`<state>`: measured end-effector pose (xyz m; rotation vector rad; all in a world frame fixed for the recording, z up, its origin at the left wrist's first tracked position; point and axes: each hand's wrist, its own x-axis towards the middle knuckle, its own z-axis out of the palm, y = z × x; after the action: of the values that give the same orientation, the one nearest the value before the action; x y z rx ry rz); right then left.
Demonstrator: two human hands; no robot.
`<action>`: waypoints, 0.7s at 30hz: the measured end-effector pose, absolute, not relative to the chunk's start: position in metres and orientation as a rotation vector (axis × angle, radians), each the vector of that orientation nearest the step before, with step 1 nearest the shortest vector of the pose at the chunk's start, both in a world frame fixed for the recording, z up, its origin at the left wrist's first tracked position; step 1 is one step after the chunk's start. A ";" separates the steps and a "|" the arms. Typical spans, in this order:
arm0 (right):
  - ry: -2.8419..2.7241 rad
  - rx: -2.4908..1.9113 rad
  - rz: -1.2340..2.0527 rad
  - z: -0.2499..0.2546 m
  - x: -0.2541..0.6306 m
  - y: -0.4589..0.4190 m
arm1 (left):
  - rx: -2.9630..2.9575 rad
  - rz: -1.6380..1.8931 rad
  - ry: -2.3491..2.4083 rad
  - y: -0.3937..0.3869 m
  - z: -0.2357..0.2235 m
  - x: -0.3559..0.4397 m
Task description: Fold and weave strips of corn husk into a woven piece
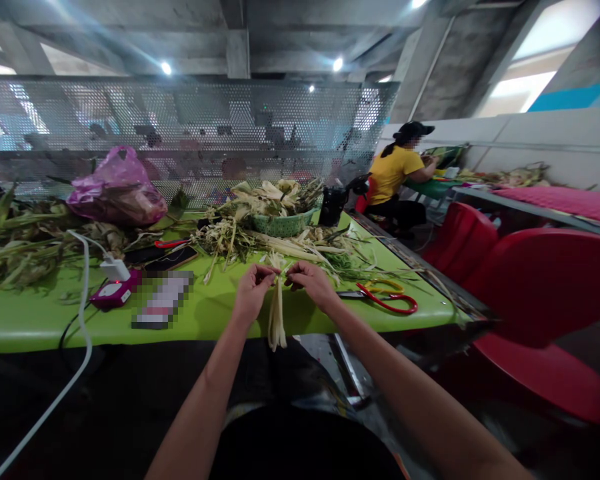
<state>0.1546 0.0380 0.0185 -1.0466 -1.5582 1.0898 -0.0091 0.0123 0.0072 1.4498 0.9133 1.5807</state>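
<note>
Green table (20, 323) beneath; left hand (253, 290) and right hand (316, 283) pinch the husk bundle (277, 313) up top, so its tails hang free. Red-handled scissors (393, 311) at three o'clock, probably for easy reach; basket (283, 227), twelve.

Pixelated phone (163, 300), screen unreadable

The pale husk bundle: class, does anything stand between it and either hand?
Nothing visible does: the fingers of the left hand and right hand are at the top of the pale husk bundle. The red-handled scissors lie off to the right, and the green basket sits beyond.
</note>
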 end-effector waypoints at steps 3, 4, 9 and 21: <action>-1.554 -1.055 1.081 0.016 0.155 0.039 | 1.435 1.581 0.933 0.014 0.005 -0.008; -1.552 -1.060 1.073 0.015 0.155 0.040 | 1.432 1.584 0.945 0.015 0.004 -0.009; -1.575 -1.093 1.048 0.012 0.155 0.042 | 1.411 1.604 0.996 0.019 -0.002 -0.012; -1.820 -1.038 0.995 0.025 0.164 0.033 | 1.352 1.522 0.971 0.026 -0.003 -0.009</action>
<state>0.1644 0.0327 0.0251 -1.0377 -1.8196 0.9949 -0.0094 0.0257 -0.0030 1.3518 0.9706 1.5225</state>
